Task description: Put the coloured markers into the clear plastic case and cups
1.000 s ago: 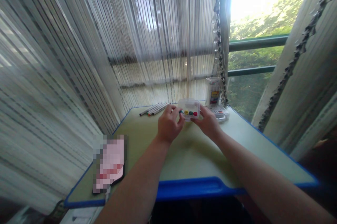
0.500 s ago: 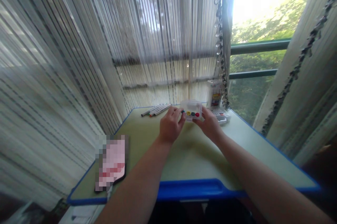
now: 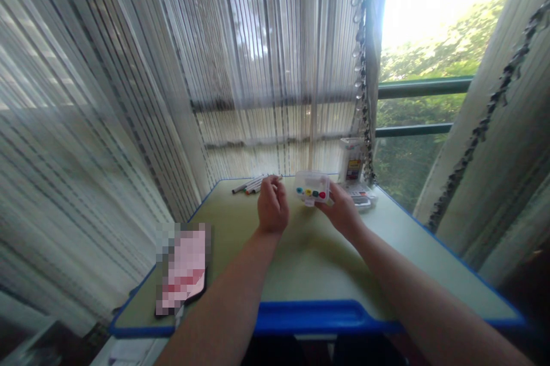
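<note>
My right hand (image 3: pixel 341 205) grips the right side of a clear plastic marker case (image 3: pixel 313 181), held above the table. A row of coloured round marker ends, blue, yellow, green and red, shows along the lower part of the case. Left of the case and apart from it, my left hand (image 3: pixel 274 205) is closed, its fingers curled. Whatever they may hold is hidden. Just behind that hand, several white markers (image 3: pixel 253 184) with dark and coloured ends lie together on the table, partly covered by the fingers.
The pale green table (image 3: pixel 309 257) has a raised blue rim. A phone (image 3: pixel 183 268) with a blurred-out screen and a cable lies at the left. An upright clear case (image 3: pixel 352 161) and a flat clear case (image 3: pixel 363 195) sit at the back right, near the curtains (image 3: pixel 275 68).
My left hand has let go of the marker case and moved left to beside the loose markers. The case stays in my right hand, and the whole view has shifted slightly.
</note>
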`<state>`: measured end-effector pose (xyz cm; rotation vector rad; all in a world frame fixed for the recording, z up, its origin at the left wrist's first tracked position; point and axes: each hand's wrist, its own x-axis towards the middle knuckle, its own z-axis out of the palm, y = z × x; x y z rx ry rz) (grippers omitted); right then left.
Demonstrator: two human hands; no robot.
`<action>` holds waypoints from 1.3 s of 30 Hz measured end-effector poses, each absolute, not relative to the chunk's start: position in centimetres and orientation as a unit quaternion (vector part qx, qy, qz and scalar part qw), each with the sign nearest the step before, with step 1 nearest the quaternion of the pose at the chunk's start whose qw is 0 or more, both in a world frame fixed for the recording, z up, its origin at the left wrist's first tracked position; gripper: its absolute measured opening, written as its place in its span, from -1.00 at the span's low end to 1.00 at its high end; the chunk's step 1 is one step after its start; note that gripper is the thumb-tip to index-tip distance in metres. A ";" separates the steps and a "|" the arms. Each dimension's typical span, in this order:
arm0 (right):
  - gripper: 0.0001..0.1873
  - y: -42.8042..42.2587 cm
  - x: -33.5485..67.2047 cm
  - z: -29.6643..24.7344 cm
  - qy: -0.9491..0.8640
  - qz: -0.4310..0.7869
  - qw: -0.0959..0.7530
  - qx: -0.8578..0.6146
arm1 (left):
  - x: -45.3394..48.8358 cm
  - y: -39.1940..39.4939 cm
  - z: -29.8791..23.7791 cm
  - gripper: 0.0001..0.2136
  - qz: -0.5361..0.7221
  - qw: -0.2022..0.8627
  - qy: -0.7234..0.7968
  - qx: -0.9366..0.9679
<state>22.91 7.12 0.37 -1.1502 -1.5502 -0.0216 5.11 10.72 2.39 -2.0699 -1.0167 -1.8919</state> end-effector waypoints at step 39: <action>-0.51 6.7 22.9 0.0 -0.682 -0.030 0.552 -0.479 | 2.4 16.6 -0.4 -0.42 -0.148 0.051 -0.705 -0.691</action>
